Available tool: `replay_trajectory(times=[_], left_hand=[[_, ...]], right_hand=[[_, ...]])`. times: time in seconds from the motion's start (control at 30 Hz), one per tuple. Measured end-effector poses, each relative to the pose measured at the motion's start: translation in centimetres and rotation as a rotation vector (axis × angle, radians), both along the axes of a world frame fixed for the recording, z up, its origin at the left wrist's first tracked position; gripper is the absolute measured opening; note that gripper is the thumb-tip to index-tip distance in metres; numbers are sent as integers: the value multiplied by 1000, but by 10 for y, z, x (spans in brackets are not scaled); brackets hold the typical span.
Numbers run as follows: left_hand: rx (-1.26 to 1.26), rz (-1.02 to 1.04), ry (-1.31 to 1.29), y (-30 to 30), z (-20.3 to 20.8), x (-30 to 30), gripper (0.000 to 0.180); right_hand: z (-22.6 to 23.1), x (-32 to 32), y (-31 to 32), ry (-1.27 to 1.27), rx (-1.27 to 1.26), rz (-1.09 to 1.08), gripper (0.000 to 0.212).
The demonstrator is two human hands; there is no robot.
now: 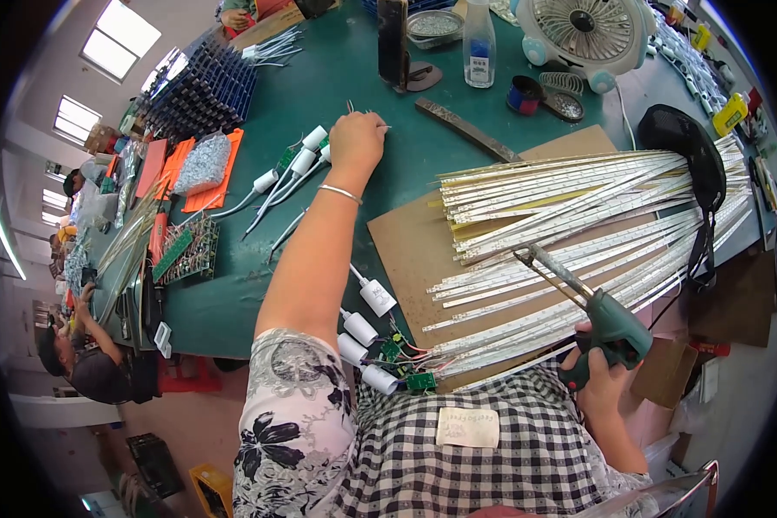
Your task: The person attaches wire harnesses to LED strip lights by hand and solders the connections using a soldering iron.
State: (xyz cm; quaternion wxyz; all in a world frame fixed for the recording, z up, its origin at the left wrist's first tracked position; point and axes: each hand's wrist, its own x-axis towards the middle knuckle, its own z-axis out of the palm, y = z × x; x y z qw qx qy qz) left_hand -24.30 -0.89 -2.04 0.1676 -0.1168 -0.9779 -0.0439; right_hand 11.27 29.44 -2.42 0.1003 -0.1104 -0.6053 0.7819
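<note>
Our left hand reaches to just short of 12 o'clock, fingers curled inward; thin tips poke past them, but we cannot tell what, if anything, it grips. Our right hand, at 4 o'clock, is wrapped around the handle of the gun. Beneath everything spreads the table. At 3 o'clock the strips fan out over card. Just above them the gun's tip points toward 10 o'clock. Between 6 and 7 o'clock sit four caps; between 10 and 11 lie the far caps, trailing white leads, near our left hand. Smallest are the boards, beside the four caps at the strip ends. We judge that handful at least partly wired. The far caps look not yet joined, and most strips show no board, so we reckon the bulk is left.
</note>
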Motion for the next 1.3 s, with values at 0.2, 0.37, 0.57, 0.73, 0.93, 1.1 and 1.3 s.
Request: replay_trajectory(times=[0.2,0.37,0.57,0.73,0.93,1.1,1.3], left_hand=[[773,-109,-530,-5,39,75,16],[742,-326,-624,-2,62,174,14],[523,-412,-337,8,37,239,15],[646,-502,-299,10,28,267,19],[747,-471,-272,19,26,284,21],[780,-465,-270,18,25,285,20],[642,-492,-232,21,26,285,20]], right_hand=[[0,-5,-2,-60,-11,26,41],[2,-14,-6,-143,21,135,47],[13,-31,-30,-221,-363,185,43],[36,-58,-65,-406,-14,384,19],[24,-56,-84,-269,146,632,26],[23,-59,-90,-273,136,616,22],[23,-61,-93,-206,277,671,23]])
